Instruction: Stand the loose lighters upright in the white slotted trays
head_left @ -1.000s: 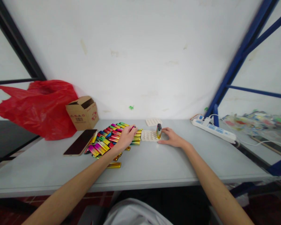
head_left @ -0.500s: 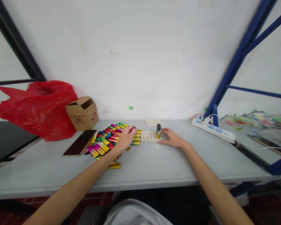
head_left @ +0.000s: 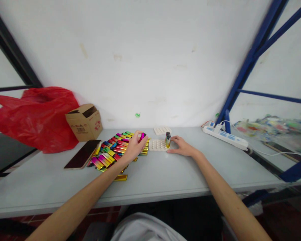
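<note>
My left hand (head_left: 135, 146) is closed on a magenta lighter (head_left: 142, 136), raised over the right end of a heap of shiny multicoloured lighters (head_left: 107, 154). Just right of it lies a white tray with small round cups (head_left: 157, 145). A few lighters (head_left: 168, 139) stand upright at the tray's right end. My right hand (head_left: 182, 146) rests beside them, thumb and fingers apart around the tray's right edge, with nothing gripped.
A second white tray (head_left: 162, 130) lies near the wall. A dark-screened phone (head_left: 82, 154), cardboard box (head_left: 84, 123) and red plastic bag (head_left: 37, 120) are at left. A white power strip (head_left: 225, 137) with cables lies right, near the blue frame (head_left: 249, 63).
The magenta lighter in my left hand has tilted up and shows more clearly. My right hand stays by the tray's end. The whole view has shifted slightly.
</note>
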`<action>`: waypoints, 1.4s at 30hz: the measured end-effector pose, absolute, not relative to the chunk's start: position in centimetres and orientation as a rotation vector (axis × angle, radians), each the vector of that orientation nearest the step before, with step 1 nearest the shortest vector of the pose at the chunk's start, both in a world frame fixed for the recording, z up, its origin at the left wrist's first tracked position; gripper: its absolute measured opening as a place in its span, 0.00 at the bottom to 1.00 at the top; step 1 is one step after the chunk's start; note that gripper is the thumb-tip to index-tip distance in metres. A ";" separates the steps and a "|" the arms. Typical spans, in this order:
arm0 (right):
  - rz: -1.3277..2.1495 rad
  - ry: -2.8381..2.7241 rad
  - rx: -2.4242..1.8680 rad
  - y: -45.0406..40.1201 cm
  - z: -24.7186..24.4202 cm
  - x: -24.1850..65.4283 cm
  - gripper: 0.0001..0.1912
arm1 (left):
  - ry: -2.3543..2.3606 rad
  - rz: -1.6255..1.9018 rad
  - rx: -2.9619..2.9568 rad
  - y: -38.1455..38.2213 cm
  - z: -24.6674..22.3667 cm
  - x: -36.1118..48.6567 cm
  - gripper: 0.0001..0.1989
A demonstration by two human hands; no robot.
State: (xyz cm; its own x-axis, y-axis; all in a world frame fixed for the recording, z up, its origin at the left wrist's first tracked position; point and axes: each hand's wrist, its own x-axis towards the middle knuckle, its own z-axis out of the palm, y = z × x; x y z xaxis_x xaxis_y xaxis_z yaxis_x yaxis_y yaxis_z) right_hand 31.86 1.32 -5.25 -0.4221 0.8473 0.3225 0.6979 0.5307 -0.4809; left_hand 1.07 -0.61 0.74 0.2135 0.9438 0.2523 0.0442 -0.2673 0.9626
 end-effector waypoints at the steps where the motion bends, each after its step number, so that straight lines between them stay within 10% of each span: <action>1: 0.371 -2.243 -1.251 1.3 -5.2 31.8 0.40 | 0.960 1.193 1.519 -0.7 0.7 1.1 0.23; 42: 0.359 -2.241 -1.249 1.1 -4.8 31.1 0.36 | 0.672 0.763 2.641 0.5 2.0 6.7 0.13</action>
State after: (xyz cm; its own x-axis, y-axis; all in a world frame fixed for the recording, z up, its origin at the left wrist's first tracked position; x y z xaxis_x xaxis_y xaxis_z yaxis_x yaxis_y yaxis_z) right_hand 31.15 1.13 -4.78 -0.4211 0.8451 0.3292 0.6999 0.5337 -0.4746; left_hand 6.66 0.45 1.98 0.7480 0.5152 0.4184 0.3500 -0.8419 0.4108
